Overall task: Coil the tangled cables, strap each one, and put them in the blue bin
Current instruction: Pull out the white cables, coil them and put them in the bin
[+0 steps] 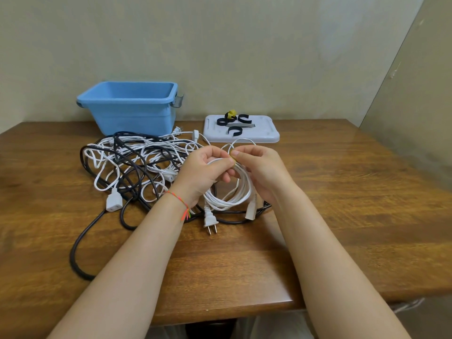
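From the left, I see the blue bin standing at the table's far edge, open side up, with a grey latch on its right end. In front of it lies the tangled heap of white and black cables, one black lead trailing toward the near edge. My left hand curls around the upper part of the coiled white cable, the thumb and fingertips closed on its strands. My right hand meets it there, the thumb and forefinger pinching a small yellowish strap at the top of the coil, just beside the left fingertips. The coil hangs below both hands with its long axis running roughly toward me; its two-pin plug rests on the table, the prongs pointing at the near edge, and the white connector lies just right of it. Behind the hands, a white lid carries black straps and one yellow strap. I can read no writing anywhere.
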Action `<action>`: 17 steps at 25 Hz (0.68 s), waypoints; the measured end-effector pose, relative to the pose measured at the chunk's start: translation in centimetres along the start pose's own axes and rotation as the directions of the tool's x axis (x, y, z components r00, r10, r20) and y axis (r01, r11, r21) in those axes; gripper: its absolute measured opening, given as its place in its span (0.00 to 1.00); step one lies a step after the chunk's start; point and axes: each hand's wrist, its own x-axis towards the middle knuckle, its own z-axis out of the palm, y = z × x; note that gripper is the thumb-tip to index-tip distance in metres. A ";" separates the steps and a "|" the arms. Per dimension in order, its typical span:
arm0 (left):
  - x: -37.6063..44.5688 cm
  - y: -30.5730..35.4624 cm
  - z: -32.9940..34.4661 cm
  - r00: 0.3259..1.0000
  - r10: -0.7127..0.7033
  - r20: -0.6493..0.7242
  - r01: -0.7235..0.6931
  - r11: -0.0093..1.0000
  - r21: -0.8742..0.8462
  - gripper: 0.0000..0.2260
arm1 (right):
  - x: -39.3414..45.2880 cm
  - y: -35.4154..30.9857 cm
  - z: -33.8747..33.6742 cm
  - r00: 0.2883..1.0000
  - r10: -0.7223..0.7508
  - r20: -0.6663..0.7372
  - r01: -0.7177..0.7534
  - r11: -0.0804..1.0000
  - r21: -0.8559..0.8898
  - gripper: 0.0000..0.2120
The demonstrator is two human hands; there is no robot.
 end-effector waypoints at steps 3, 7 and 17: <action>-0.1 -0.1 0.0 1.000 0.009 -0.005 -0.009 1.000 0.019 0.02 | 0.2 0.1 -0.1 0.999 0.047 0.004 -0.047 0.999 -0.023 0.04; -0.2 0.0 0.1 0.999 0.044 -0.005 -0.043 0.996 0.077 0.02 | 0.2 0.0 -0.6 0.996 0.084 -0.028 -0.086 0.994 -0.069 0.07; -0.2 0.4 0.0 0.999 -0.036 -0.025 0.036 0.999 0.013 0.03 | 0.2 0.4 -0.2 0.998 0.024 0.054 -0.017 0.993 -0.120 0.09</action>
